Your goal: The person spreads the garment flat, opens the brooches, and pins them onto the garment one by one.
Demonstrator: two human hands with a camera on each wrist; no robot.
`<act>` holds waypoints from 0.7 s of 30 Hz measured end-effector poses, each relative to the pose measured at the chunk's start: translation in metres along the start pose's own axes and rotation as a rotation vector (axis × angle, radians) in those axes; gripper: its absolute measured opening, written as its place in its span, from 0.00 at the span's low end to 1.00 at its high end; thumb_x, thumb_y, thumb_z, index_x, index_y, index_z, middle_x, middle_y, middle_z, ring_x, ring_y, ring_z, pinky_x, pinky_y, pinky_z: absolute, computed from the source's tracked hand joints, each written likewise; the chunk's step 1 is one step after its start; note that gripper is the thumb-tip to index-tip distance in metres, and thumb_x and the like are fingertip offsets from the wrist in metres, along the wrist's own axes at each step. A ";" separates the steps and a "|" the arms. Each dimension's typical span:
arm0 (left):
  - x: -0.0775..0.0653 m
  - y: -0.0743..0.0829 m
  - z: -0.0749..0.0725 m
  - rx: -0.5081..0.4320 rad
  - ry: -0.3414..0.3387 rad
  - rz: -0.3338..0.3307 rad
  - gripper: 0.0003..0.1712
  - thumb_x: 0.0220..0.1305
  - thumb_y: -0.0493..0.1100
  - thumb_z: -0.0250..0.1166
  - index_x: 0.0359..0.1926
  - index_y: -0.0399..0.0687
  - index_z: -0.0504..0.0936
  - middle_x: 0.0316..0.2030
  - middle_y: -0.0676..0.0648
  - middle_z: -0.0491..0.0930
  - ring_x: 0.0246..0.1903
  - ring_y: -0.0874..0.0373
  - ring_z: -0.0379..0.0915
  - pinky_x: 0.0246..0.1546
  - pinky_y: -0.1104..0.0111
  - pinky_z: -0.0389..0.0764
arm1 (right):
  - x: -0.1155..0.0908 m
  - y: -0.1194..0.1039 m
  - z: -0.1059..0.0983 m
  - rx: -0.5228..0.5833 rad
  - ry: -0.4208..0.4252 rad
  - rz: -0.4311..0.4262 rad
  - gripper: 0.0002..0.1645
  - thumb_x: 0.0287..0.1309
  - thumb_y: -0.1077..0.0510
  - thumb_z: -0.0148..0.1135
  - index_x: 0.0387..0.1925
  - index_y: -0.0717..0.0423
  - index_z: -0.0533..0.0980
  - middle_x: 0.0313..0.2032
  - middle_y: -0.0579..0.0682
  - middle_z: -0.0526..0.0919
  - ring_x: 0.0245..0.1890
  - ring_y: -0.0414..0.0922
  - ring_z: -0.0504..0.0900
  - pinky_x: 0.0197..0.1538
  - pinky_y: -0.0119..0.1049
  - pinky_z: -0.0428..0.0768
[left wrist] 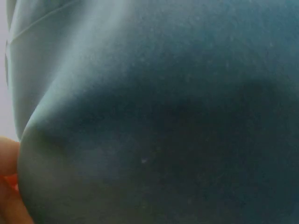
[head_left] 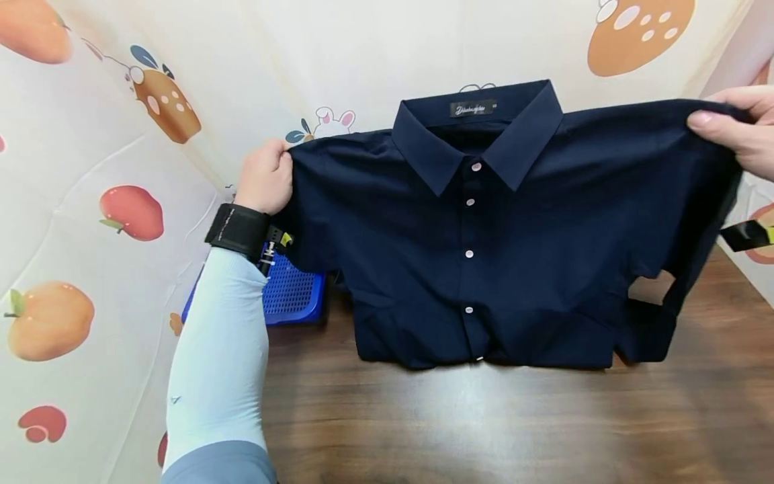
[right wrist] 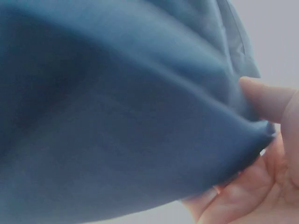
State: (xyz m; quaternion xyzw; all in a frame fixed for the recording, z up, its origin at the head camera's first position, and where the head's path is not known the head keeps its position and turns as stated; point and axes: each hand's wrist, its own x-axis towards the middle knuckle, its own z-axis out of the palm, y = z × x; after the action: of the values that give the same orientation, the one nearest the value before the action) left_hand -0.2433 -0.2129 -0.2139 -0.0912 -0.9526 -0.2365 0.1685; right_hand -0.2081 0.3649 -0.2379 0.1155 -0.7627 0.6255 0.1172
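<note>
A dark navy button-up shirt [head_left: 411, 255] with a pointed collar and pale buttons hangs spread between both hands, its front facing me. My left hand [head_left: 266, 176] grips the shoulder end on the left with curled fingers. At the right edge of the head view, my right hand [head_left: 746, 131] pinches the opposite shoulder, thumb on top of the cloth. The lower part of the shirt droops and bends near the table. In the left wrist view the shirt [left wrist: 163, 130] covers nearly everything. The right wrist view shows the thumb and fingers [right wrist: 266, 100] holding a fold of fabric.
A blue perforated plastic basket [head_left: 293, 289] stands at the left, partly behind the left forearm and the shirt. Below lies a brown wood-grain table [head_left: 393, 417]. White sheeting [head_left: 139, 161] printed with fruit and rabbits hangs at the back and sides.
</note>
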 end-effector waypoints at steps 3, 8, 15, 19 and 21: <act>0.006 -0.002 0.010 0.003 0.011 -0.008 0.17 0.71 0.36 0.45 0.47 0.32 0.78 0.48 0.33 0.78 0.49 0.38 0.73 0.54 0.53 0.68 | 0.004 0.006 0.006 -0.204 -0.028 -0.002 0.18 0.66 0.65 0.54 0.32 0.38 0.80 0.20 0.31 0.82 0.18 0.26 0.78 0.22 0.17 0.72; 0.015 -0.004 0.026 0.064 0.071 -0.032 0.16 0.69 0.35 0.49 0.48 0.34 0.82 0.46 0.34 0.79 0.50 0.38 0.70 0.56 0.54 0.65 | 0.008 0.014 0.012 -0.710 -0.047 0.075 0.13 0.70 0.53 0.51 0.38 0.56 0.79 0.18 0.38 0.72 0.16 0.35 0.66 0.18 0.28 0.62; 0.021 -0.004 0.051 0.180 0.101 -0.087 0.17 0.65 0.34 0.51 0.45 0.38 0.85 0.43 0.34 0.80 0.49 0.37 0.69 0.57 0.53 0.63 | 0.017 0.032 0.018 -0.903 -0.142 0.092 0.25 0.71 0.48 0.49 0.51 0.67 0.77 0.17 0.56 0.74 0.13 0.42 0.66 0.21 0.34 0.61; 0.023 -0.004 0.064 0.210 0.091 -0.149 0.18 0.64 0.35 0.50 0.45 0.41 0.85 0.43 0.37 0.81 0.49 0.38 0.71 0.54 0.54 0.68 | 0.023 0.041 0.021 -0.909 -0.182 0.117 0.25 0.69 0.50 0.51 0.54 0.67 0.76 0.36 0.69 0.81 0.24 0.34 0.71 0.31 0.34 0.64; 0.024 -0.003 0.071 0.214 0.069 -0.186 0.18 0.64 0.35 0.49 0.46 0.42 0.85 0.44 0.39 0.82 0.49 0.40 0.73 0.51 0.54 0.71 | 0.025 0.045 0.024 -0.880 -0.203 0.146 0.25 0.68 0.50 0.52 0.55 0.66 0.76 0.46 0.71 0.79 0.31 0.34 0.71 0.35 0.36 0.64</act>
State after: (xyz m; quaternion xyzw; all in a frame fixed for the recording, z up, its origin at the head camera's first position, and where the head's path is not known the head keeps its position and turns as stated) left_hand -0.2856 -0.1796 -0.2654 0.0244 -0.9703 -0.1512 0.1872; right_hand -0.2472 0.3491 -0.2759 0.0613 -0.9697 0.2339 0.0356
